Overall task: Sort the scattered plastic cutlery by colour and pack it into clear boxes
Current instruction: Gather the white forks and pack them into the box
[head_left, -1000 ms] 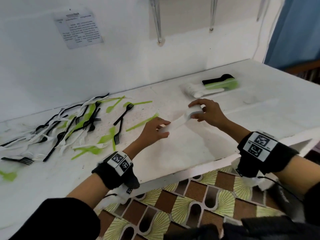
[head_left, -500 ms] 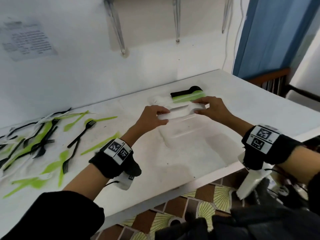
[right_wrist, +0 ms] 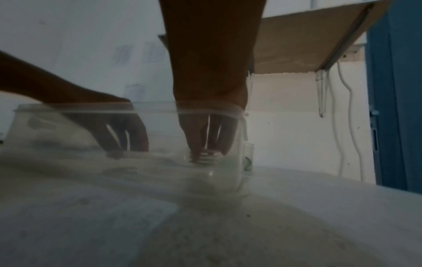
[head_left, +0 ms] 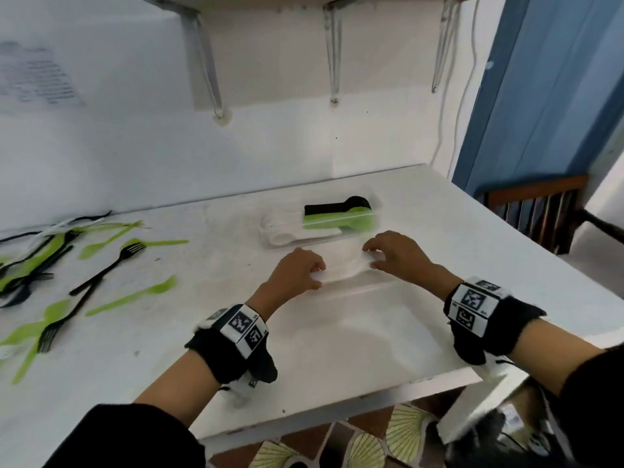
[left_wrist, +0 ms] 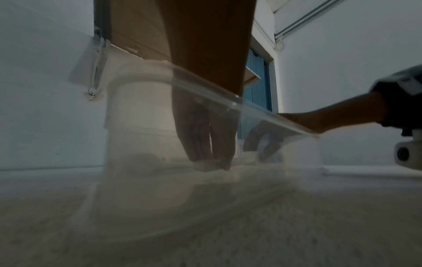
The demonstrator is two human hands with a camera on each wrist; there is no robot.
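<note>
I grip a bundle of white cutlery point(head_left: 341, 265) at both ends. My left hand point(head_left: 315, 271) pinches its left end and my right hand point(head_left: 371, 256) pinches its right end. The bundle lies low inside a clear box point(head_left: 364, 287) in front of me. In the left wrist view my left hand's fingertips point(left_wrist: 210, 164) show through the box's clear wall point(left_wrist: 205, 84), down on the bundle. In the right wrist view my right hand's fingertips point(right_wrist: 205, 157) rest on white fork tines behind the rim point(right_wrist: 91, 108). Scattered black forks point(head_left: 111, 268) and green cutlery point(head_left: 135, 295) lie at the left.
A second clear box point(head_left: 374, 201) at the back holds black point(head_left: 334, 207), green point(head_left: 337, 221) and white point(head_left: 287, 228) bundles. The white wall and shelf brackets point(head_left: 206, 62) stand behind. The table's front edge point(head_left: 337, 410) is close. A blue door point(head_left: 540, 96) and a chair point(head_left: 540, 211) are at the right.
Both hands carried the white bundle to the right and away from me, then lowered it into the clear box. My head turned right, so the scattered cutlery slid toward the left edge.
</note>
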